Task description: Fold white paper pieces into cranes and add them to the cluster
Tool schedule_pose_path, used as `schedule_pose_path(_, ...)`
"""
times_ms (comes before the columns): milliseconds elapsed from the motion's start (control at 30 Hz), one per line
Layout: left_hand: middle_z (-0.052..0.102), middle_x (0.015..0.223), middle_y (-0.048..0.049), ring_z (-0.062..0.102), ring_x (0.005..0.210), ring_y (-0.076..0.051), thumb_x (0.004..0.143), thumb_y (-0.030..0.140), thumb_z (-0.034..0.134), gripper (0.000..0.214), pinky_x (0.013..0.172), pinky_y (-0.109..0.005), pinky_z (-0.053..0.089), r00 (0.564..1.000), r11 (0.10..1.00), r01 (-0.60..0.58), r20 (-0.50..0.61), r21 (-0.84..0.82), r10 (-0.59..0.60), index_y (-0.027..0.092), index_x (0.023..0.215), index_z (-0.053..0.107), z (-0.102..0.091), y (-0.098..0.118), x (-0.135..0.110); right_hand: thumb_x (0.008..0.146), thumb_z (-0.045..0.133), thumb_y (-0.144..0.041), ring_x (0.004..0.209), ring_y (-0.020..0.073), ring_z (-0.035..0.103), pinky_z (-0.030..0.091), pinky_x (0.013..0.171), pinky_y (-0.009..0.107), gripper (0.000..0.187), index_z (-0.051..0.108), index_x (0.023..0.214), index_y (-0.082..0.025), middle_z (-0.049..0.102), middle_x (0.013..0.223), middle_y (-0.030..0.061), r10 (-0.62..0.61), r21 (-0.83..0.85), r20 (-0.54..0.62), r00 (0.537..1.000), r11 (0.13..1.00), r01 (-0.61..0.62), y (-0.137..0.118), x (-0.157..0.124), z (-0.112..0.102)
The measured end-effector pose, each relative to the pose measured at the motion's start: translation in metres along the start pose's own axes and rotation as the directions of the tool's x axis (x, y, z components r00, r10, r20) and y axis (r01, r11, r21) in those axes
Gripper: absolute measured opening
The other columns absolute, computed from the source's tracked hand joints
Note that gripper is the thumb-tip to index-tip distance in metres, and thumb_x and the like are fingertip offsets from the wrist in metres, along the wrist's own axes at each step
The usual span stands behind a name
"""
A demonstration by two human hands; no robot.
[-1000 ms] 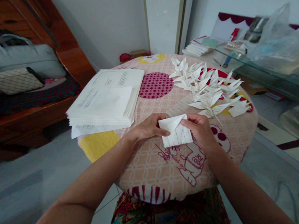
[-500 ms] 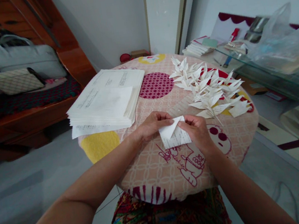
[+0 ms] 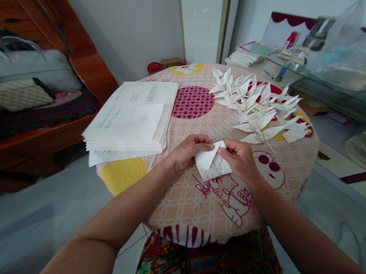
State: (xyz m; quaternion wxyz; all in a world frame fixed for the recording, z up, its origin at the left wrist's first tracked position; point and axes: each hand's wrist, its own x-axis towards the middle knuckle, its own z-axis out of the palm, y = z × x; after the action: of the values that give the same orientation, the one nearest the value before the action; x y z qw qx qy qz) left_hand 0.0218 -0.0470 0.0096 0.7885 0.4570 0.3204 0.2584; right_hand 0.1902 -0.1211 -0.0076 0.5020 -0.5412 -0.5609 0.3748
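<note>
Left hand (image 3: 187, 151) and right hand (image 3: 242, 159) are pinching 1 part-folded printed sheet (image 3: 215, 169) over the patterned, cloth-covered surface (image 3: 180, 204).

Round cloth-covered surface (image 3: 175, 207) is carrying paper stack (image 3: 127, 118) at ten o'clock, folded paper shapes (image 3: 255, 109) at two o'clock.

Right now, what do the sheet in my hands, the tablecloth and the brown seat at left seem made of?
Sheet: thin matte paper, with a crease and print-like marks. Tablecloth: dull fabric, perhaps fleece; its patches look fuzzy and its edge softly rounded. Seat: probably varnished wood, glossy, judging by reddish-brown tone and bright reflections.
</note>
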Motion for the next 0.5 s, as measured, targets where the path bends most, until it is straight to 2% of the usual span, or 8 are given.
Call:
schedule_pose_path(167, 0.061, 0.058, 0.0014, 0.053, 0.047, -0.008, 0.058, 0.024, 0.083, 0.026, 0.047, -0.021, 0.037, 1.000, 1.000, -0.007, 0.005, 0.024, 0.007, 0.012, 0.070, 0.064, 0.002, 0.004, -0.001, 0.083, 0.061, -0.037, 0.052, 0.0106, 0.039, 0.027, 0.047, 0.024, 0.027, 0.055, 0.063, -0.020, 0.046, 0.056, -0.0030, 0.000, -0.030, -0.006, 1.000, 1.000, 0.000, 0.003, 0.000, 0.000)
schedule_pose_path(500, 0.061, 0.056, 0.0006, 0.052, 0.048, -0.007, 0.058, 0.023, 0.082, 0.022, 0.046, -0.020, 0.034, 0.996, 0.975, -0.084, -0.005, 0.206, 0.087, 0.010, 0.067, 0.066, 0.002, 0.012, 0.000, 0.079, 0.063, -0.036, 0.050, 0.0100, 0.037, 0.025, 0.046, 0.024, 0.026, 0.055, 0.061, -0.020, 0.044, 0.054, -0.0038, 0.052, 0.013, -0.012, 0.999, 0.999, -0.052, -0.004, 0.000, 0.002)
